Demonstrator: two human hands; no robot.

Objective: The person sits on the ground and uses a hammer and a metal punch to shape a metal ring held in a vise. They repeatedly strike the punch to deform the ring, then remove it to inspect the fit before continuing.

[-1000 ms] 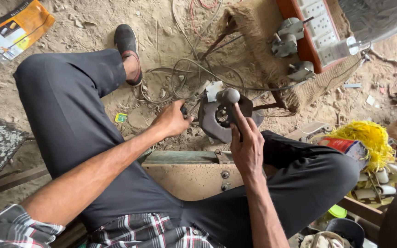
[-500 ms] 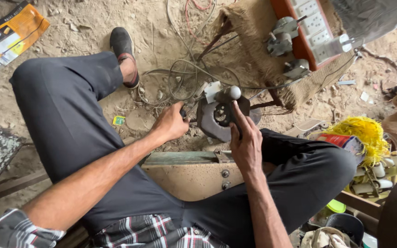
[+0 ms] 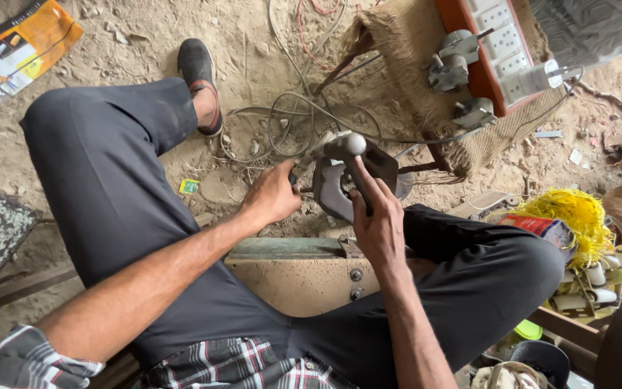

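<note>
Soft, even daylight is falling over the whole scene, leaving only faint shadows on the sandy floor (image 3: 109, 94) beneath the dark trouser leg (image 3: 102, 166), and nothing is glaring. The centre is staying sharp, while the wide lens is bending and stretching the edges. The plaid shirt (image 3: 239, 364) at the bottom edge is blurring slightly, being closest to the camera.
</note>
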